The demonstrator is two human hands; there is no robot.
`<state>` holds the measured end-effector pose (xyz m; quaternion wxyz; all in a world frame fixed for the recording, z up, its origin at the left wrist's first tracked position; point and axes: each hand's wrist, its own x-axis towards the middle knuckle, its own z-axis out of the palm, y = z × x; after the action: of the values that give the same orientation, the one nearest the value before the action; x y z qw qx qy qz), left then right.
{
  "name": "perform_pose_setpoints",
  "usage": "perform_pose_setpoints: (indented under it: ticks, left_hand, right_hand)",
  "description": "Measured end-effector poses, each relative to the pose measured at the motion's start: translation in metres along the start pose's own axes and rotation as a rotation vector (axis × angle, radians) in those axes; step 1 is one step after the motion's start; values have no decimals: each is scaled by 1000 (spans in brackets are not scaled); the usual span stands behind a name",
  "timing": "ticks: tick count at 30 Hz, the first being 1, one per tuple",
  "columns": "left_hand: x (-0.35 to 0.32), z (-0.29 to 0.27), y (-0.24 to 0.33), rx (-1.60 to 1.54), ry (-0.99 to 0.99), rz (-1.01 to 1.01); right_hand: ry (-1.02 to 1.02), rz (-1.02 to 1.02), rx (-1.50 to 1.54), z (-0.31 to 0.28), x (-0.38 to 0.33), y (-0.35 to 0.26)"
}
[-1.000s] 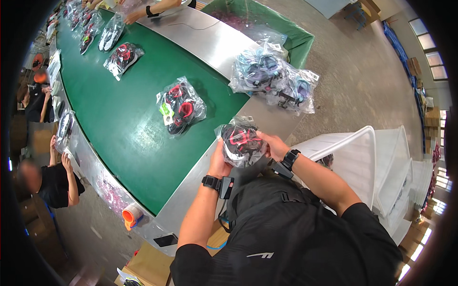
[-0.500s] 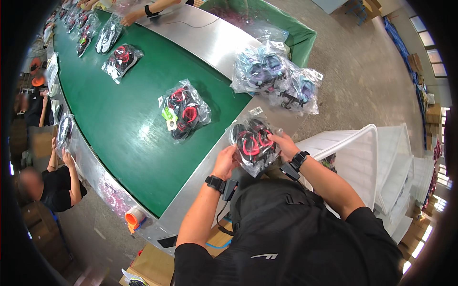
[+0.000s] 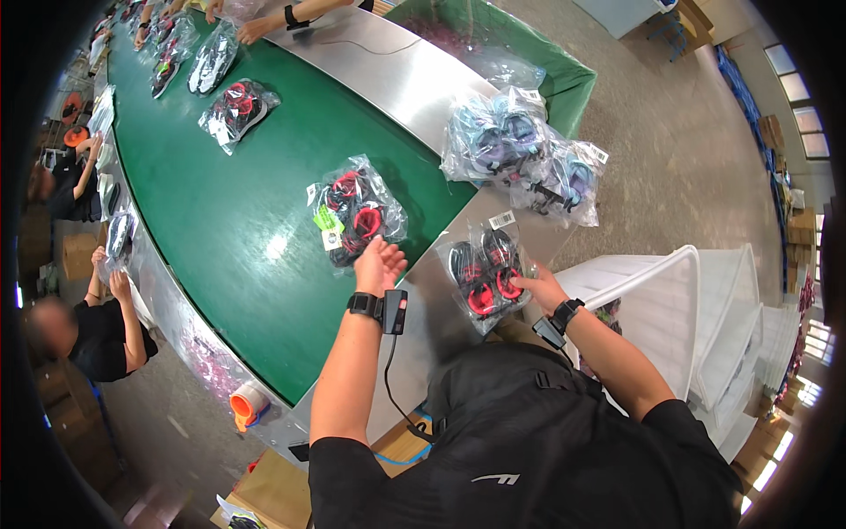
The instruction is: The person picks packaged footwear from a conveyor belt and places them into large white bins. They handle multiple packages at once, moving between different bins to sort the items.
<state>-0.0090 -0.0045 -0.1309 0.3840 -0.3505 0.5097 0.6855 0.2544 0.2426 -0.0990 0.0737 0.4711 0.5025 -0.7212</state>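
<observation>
My right hand (image 3: pixel 541 288) grips the edge of a clear plastic bag with a pair of black shoes with red linings (image 3: pixel 485 275), held over the metal end of the table. My left hand (image 3: pixel 381 264) has its fingers loosely bent and apart, holding nothing. It is beside the lower edge of another bagged pair of black and red shoes (image 3: pixel 354 212), which lies on the green conveyor belt with a bright green tag on it. Whether the fingertips touch that bag I cannot tell.
Bagged light-blue shoes (image 3: pixel 507 132) lie piled on the metal edge (image 3: pixel 423 75), before a green-lined bin (image 3: pixel 573 84). White plastic crates (image 3: pixel 648 291) stand at my right. More bagged shoes (image 3: pixel 238 110) lie farther up the belt (image 3: pixel 238 207). A co-worker (image 3: pixel 115 331) works at the left.
My left hand has let go of the bag held in both hands and moved left and up to the bagged shoes on the belt. My right hand keeps its bag, now slightly lower.
</observation>
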Motion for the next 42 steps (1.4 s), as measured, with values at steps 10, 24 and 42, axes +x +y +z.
perform_pose_setpoints:
  ticks: [10, 24, 42]
  left_hand:
    - [58, -15, 43, -179, 349, 466]
    - [92, 4, 71, -120, 256, 449]
    - [-69, -64, 15, -314, -365, -58]
  right_hand:
    - [-97, 92, 120, -4, -5, -3]
    - [-116, 92, 169, -3, -10, -11]
    - [-124, 181, 262, 13, -20, -24]
